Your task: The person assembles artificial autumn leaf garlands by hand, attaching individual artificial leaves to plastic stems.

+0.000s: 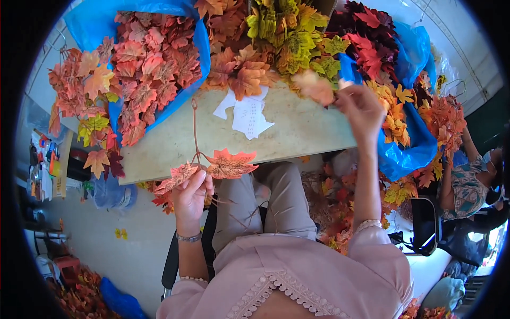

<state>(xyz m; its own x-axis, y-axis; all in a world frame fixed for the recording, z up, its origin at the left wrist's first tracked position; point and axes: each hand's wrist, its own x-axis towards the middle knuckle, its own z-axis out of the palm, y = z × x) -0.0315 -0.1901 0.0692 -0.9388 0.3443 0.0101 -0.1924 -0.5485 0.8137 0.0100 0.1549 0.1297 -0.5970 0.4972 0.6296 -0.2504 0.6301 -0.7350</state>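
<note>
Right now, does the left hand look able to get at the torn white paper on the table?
Likely yes: bare tabletop lies between the left hand and the white paper. But that hand grips a leafy sprig, which might need putting down.

Left of centre in the frame, the left hand [192, 199] pinches a brown stem [195, 130] bearing reddish leaves [231, 163]. Toward the upper right, a blurred peach-coloured leaf [314, 87] shows just beside the right hand [362, 109]; I can't tell whether it's gripped. Torn white paper [249, 119] lies on the worktop [313, 127], upper centre, and pinkish leaves [146, 69] fill a blue bag [203, 50], upper left.
</note>
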